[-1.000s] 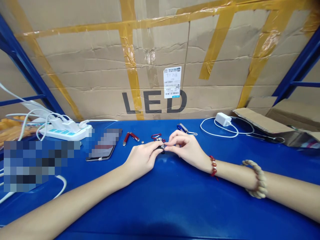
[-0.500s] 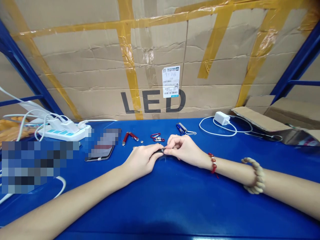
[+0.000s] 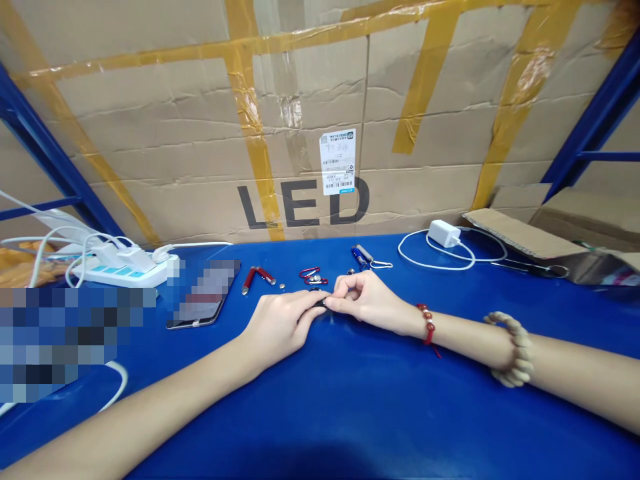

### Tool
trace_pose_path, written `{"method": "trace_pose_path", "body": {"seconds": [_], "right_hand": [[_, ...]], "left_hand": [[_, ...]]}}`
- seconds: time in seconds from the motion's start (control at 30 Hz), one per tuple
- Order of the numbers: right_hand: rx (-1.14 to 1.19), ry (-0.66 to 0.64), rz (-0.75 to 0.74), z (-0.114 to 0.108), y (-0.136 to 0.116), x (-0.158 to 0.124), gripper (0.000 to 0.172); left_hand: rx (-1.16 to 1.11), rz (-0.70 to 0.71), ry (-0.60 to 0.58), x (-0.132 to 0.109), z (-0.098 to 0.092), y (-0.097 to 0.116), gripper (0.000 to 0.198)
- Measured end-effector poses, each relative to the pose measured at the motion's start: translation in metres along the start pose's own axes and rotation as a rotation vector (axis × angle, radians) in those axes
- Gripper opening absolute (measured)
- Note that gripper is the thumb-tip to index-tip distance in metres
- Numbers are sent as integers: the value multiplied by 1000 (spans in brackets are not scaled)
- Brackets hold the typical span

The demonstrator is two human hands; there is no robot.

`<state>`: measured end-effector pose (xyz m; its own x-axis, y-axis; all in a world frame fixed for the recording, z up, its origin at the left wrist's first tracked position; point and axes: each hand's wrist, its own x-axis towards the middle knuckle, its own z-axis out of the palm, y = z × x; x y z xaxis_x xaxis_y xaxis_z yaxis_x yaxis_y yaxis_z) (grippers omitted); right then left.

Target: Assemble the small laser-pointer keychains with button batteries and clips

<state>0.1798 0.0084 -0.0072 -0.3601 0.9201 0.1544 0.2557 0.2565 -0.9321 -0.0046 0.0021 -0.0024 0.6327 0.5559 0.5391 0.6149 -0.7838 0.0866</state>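
Observation:
My left hand point(image 3: 280, 323) and my right hand point(image 3: 367, 301) meet at the middle of the blue table point(image 3: 350, 413). Both pinch the same small black cylinder point(image 3: 321, 303), the left from its left end, the right from its right end with fingers curled. Most of the piece is hidden by my fingers. Just behind my hands lie a red carabiner with small round cells point(image 3: 313, 276), two red tube parts point(image 3: 255, 277), one loose button cell point(image 3: 283, 286) and a blue keychain light point(image 3: 363, 255). My right wrist wears a red bead bracelet and a pale bead bracelet.
A phone point(image 3: 203, 303) lies left of my hands, with a white power strip point(image 3: 120, 267) and cables beyond it. A white charger with coiled cable point(image 3: 445, 233) sits back right, beside an open cardboard box point(image 3: 560, 233). A taped "LED" cardboard wall point(image 3: 305, 120) closes the back.
My hands stayed together on the small black piece and settled slightly lower toward the table. The silver end seen between my fingers earlier is now covered.

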Motion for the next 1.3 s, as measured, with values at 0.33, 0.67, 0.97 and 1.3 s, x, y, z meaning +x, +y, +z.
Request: {"method": "trace_pose_path", "body": {"seconds": [0.33, 0.67, 0.97, 1.3], "right_hand": [[39, 25, 75, 1, -5, 0, 35], [-50, 68, 24, 7, -2, 4, 33], [-234, 158, -75, 11, -2, 5, 32], [-525, 343, -146, 14, -13, -9, 28]], "left_hand": [[-56, -18, -17, 2, 0, -2, 24], [22, -93, -101, 8, -1, 0, 19], [54, -81, -119, 9, 2, -2, 18], [198, -10, -152, 7, -4, 6, 20]]}}
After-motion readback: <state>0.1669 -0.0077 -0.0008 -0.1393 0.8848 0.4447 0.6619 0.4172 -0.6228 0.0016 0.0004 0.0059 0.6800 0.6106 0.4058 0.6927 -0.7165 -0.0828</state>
